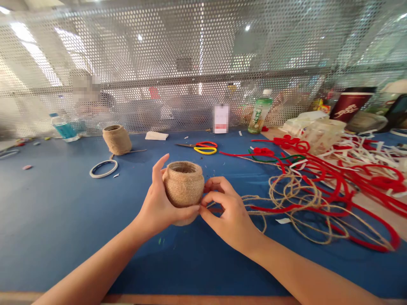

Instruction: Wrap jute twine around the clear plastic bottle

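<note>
A small round jar (pixel 185 186) wound with jute twine is in front of me, its mouth facing up and tilted slightly toward me. My left hand (pixel 159 205) is wrapped round its left side, the thumb across the lower front. At the jar's lower right, my right hand (pixel 224 207) pinches the jute twine (pixel 288 192), close to my left thumb tip. From there the twine runs right into a loose tangle on the blue table (pixel 79 237). The jar's lowest part is partly hidden by my left thumb and hand.
Behind the jar lie scissors (pixel 205 147) with red and yellow handles. Another twine-wrapped jar (pixel 117 140) and a tape roll (pixel 103 168) are at left. Red fuzzy stems (pixel 343 182) and white scraps crowd the right. Bottles (pixel 260 112) stand near the perforated metal screen (pixel 178 55).
</note>
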A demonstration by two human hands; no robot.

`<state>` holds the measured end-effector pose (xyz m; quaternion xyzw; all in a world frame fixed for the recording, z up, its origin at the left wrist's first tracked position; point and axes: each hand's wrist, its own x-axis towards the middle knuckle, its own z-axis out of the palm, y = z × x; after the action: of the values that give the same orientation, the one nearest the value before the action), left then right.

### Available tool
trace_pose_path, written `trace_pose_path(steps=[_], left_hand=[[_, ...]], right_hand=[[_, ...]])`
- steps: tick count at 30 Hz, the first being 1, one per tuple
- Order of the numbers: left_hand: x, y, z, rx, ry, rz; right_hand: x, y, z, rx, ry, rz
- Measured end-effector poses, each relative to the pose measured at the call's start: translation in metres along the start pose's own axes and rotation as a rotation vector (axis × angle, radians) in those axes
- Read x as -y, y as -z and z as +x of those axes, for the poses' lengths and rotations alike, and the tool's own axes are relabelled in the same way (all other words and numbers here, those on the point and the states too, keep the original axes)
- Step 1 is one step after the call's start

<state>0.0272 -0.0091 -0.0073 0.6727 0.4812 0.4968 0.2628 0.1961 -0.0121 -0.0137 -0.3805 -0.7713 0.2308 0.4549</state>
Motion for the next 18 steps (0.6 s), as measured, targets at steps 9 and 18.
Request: trace_pose_path(steps=[9,18], left_hand=[[0.0016,-0.0008,0.0021,-0.037,0.001,-0.032],[0.0070,0.0008,0.0046,-0.012,-0.009,-0.118]], right_hand=[[-0.0006,-0.0005,-0.0002,-0.011,0.068,-0.033],[-0.0023,-0.0005,0.0000,0.012,0.122,-0.052]])
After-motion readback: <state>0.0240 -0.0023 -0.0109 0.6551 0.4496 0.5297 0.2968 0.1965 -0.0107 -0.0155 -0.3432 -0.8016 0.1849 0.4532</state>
